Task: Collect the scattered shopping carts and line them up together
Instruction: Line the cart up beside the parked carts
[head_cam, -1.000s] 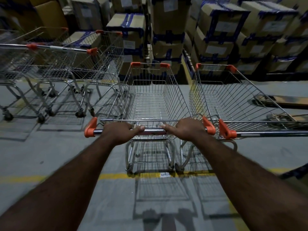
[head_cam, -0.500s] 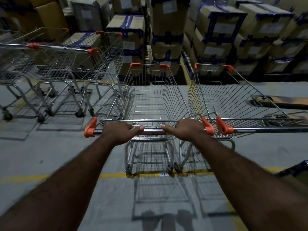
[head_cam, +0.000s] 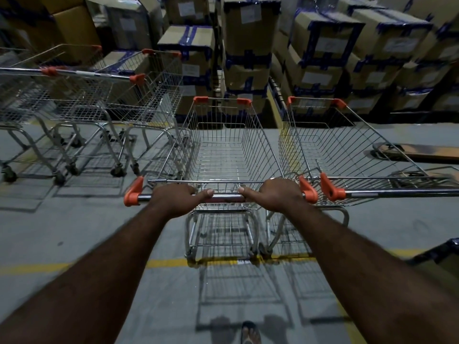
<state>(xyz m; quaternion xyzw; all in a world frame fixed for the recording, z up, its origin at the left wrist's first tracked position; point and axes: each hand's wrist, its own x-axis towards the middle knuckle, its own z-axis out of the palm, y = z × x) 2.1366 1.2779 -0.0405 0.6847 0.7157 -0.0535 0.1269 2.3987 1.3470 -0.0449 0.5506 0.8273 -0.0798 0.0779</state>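
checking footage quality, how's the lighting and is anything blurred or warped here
Head view: dim overall; crisp at the left hand and right hand on the cart handle; forearms smear near the lower edge; the wide lens bows the stacked boxes.

Legend: the pushed cart and the neighbouring cart on its right are drawing together, the gap between their facing orange handle caps narrowing slightly. A sandalled foot is entering at the bottom edge.
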